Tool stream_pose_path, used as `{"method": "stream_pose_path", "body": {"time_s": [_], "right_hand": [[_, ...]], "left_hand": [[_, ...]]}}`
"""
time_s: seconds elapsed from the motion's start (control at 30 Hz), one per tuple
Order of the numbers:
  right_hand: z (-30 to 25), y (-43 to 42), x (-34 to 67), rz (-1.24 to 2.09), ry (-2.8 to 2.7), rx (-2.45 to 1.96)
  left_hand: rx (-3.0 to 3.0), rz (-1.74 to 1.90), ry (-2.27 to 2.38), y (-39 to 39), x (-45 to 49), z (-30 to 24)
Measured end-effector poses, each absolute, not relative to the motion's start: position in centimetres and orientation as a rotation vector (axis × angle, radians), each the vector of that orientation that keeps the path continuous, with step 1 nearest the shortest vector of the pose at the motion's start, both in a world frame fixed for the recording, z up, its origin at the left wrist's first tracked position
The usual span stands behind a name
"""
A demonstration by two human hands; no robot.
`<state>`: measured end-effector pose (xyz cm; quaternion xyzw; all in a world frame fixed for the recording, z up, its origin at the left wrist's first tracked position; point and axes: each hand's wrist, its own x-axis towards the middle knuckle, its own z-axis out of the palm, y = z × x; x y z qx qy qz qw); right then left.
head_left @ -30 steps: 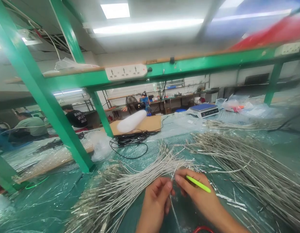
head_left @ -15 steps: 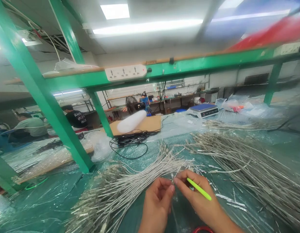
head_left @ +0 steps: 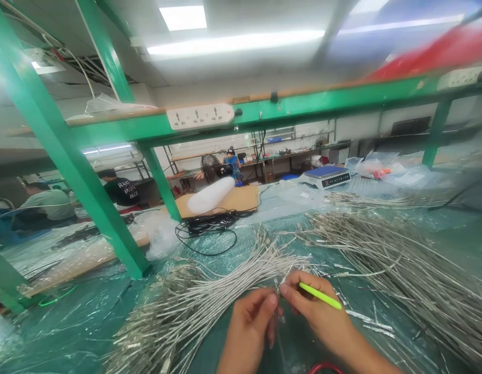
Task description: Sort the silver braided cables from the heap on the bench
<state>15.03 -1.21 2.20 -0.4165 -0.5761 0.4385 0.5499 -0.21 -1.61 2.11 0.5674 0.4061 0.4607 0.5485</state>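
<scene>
Left hand pinching, thumb against fingertips, the end of a thin silver braided cable low in the middle of the view. Right hand meeting it tip to tip on the same cable end, with a slim lime-green plastic stick tucked between its fingers and pointing off to the right. Just behind the knuckles, a fanned bundle of silver braided cables with metal end pieces; to the right, a larger heap of the same silver cables. All of it on a green bench under crinkled clear plastic sheet. Further back, a coiled black cord and a blue-topped weighing scale.

Likely trouble: loss of the tiny cable end from so light a pinch, then mixing with neighbouring strands. Also snagging of the green stick on loose cables, given the crowding. Fraying of braid under fingertips possible.
</scene>
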Motion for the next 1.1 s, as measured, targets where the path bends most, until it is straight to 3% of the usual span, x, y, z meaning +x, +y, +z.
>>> {"method": "stream_pose_path", "body": {"time_s": [0.37,0.63,0.9,1.1], "right_hand": [[1.7,-1.1,15.2,1.101,-1.391,-0.948],[1.7,-1.1,15.1,1.170,-1.365,-0.913],[1.4,-1.3,14.9,1.176,-1.364,-0.950],[1.9,-1.2,15.4,1.099,-1.316,-1.007]], "left_hand": [[1.863,1.219,1.270,-1.8,-0.6,2.0],[2.044,1.444,1.240,-2.1,-0.3,1.5],[2.414,1.317,1.378,-2.0,-0.9,0.6],[2.105,1.450,1.417,-1.3,-0.7,0.6]]}}
